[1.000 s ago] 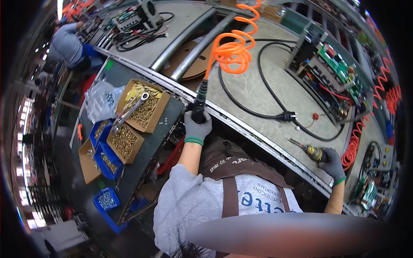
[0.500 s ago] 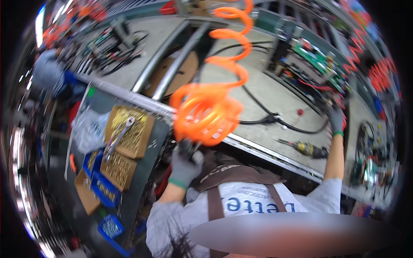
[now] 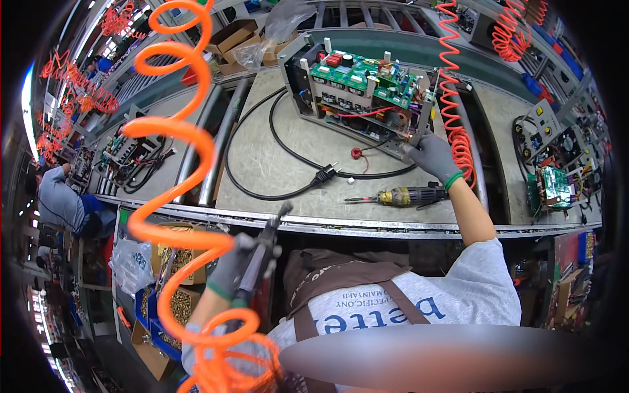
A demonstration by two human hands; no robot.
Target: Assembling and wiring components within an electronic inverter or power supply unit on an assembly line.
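At the near edge of the bench (image 3: 255, 150), toward its left end, my view gives me the wearer's left hand (image 3: 234, 259), gloved in grey, fingers curled firmly around a dark power driver (image 3: 254, 268). Driver slants up and away, tip at the bench's front edge. A fat orange coiled hose (image 3: 164, 128) hangs in front of it, lower loops crossing the left forearm. Right hand (image 3: 438, 158), same grey glove, is at the near right corner of an uncovered electronics chassis (image 3: 363, 98), fingers bent against it; I can't tell whether they grip or only touch. Chassis stands toward the bench's far right corner, green boards uppermost. Between it and the front edge I log a yellow-and-black screwdriver (image 3: 409, 196), lying flat, bit pointing left, just below the right hand. Black cable (image 3: 228, 157) loops over the bench's left half, its plug (image 3: 322, 175) near the middle. A small red part (image 3: 356, 153) lies just in front of the chassis. Red coiled hose (image 3: 462, 150) hangs right of the chassis.
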